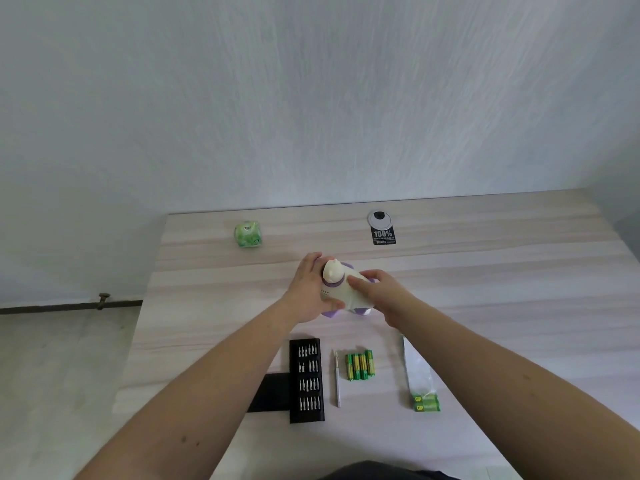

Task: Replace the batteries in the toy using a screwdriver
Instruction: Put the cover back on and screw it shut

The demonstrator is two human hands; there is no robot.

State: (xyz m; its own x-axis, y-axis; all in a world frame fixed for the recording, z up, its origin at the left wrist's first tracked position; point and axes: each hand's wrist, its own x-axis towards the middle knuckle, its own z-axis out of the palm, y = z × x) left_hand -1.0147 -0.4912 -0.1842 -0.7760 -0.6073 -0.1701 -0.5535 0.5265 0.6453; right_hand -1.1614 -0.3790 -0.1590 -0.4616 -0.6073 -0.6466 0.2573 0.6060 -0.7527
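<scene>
the toy, a cream animal figure with purple trim and purple wheels, is seen at the centre of the pale wood-grain surface, gripped from both sides. the left hand is wrapped around its 9 o'clock flank, fingers curled over the far side. the right hand is clasped on its 3 o'clock flank, the thumb laid along the cream body.

at 6 o'clock from the toy, nearer the person, a row of items is laid out. a black bit tray with rows of silver bits is placed at the 9 o'clock end, with a flat black lid touching it at its 9 o'clock side. a slim silver screwdriver is laid just beside the tray at 3 o'clock, and four green and yellow batteries are grouped just beyond it. a clear packet holding green batteries is set well apart at 3 o'clock.

at 11 o'clock from the toy, near the far edge, a green cube-like object is found. at 1 o'clock, a black tag printed "100%" is laid flat.
</scene>
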